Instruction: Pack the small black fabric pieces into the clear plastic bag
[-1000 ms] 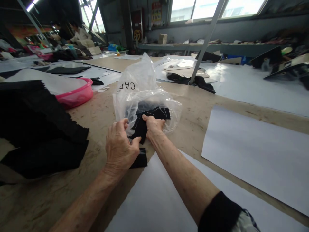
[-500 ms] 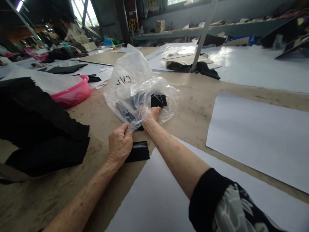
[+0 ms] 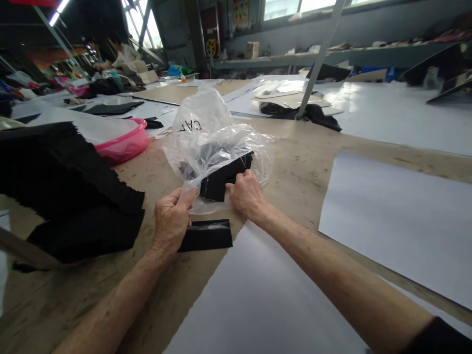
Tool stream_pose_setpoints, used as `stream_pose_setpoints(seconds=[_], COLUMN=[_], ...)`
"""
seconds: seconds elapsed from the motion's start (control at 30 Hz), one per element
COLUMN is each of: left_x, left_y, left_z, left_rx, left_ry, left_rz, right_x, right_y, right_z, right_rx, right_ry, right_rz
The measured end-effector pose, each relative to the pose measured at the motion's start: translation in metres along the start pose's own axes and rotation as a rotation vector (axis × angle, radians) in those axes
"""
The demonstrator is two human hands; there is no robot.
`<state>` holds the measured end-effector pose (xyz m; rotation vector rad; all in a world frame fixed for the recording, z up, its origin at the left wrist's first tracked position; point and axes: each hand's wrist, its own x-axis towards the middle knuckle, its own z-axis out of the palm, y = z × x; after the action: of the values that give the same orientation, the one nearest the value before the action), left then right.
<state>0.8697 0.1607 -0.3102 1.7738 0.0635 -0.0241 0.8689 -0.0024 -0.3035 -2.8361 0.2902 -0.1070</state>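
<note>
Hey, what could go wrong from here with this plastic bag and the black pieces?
The left hand seems to hold the thin clear plastic bag at one edge only, so it could slip and the bag's mouth could fold shut. The black pieces at the mouth, under the right hand, might slide out onto the table. The loose black strip lies right beside the left hand and could get knocked aside.

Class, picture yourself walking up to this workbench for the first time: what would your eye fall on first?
A clear plastic bag printed with black letters stands out mid-view, its edge pinched by the left hand, while the right hand touches a black fabric piece at its mouth. On the left lie a heap of black cloth and a bright pink basin; a large white sheet lies on the right.
</note>
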Motion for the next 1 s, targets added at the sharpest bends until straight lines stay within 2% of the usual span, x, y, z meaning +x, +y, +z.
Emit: stream_pose_setpoints(seconds=[0.07,0.17,0.23,0.4,0.57,0.67,0.77,0.8,0.9,1.0], left_x=[-0.001,-0.002,-0.002,0.0,0.0,0.001,0.002,0.002,-0.001,-0.005], left_y=[-0.001,-0.001,-0.001,0.007,0.02,0.021,0.018,0.017,0.014,0.013], left_z=[-0.002,-0.004,-0.005,-0.009,-0.014,-0.017,-0.019,-0.019,-0.019,-0.015], left_rx=[0.031,0.095,0.133,0.238,0.356,0.367,0.324,0.304,0.249,0.219], left_ry=[0.012,0.004,0.004,0.069,0.125,0.155,0.153,0.148,0.134,0.117], left_rz=[0.006,0.021,0.032,0.099,0.171,0.191,0.188,0.187,0.187,0.192], right_x=[-0.022,-0.055,-0.069,-0.067,-0.063,-0.075,-0.078,-0.074,-0.051,-0.017], right_y=[-0.006,-0.018,-0.024,-0.032,-0.038,-0.033,-0.008,0.003,0.031,0.037], right_z=[-0.01,-0.02,-0.022,-0.02,-0.022,-0.037,-0.065,-0.075,-0.094,-0.083], right_rx=[-0.008,-0.003,-0.009,-0.028,-0.014,0.04,0.153,0.227,0.532,0.599], right_ry=[-0.02,-0.155,-0.241,-0.307,-0.395,-0.484,-0.575,-0.569,-0.361,-0.21], right_rz=[-0.122,-0.347,-0.397,-0.249,-0.218,-0.255,-0.21,-0.164,0.064,0.159])
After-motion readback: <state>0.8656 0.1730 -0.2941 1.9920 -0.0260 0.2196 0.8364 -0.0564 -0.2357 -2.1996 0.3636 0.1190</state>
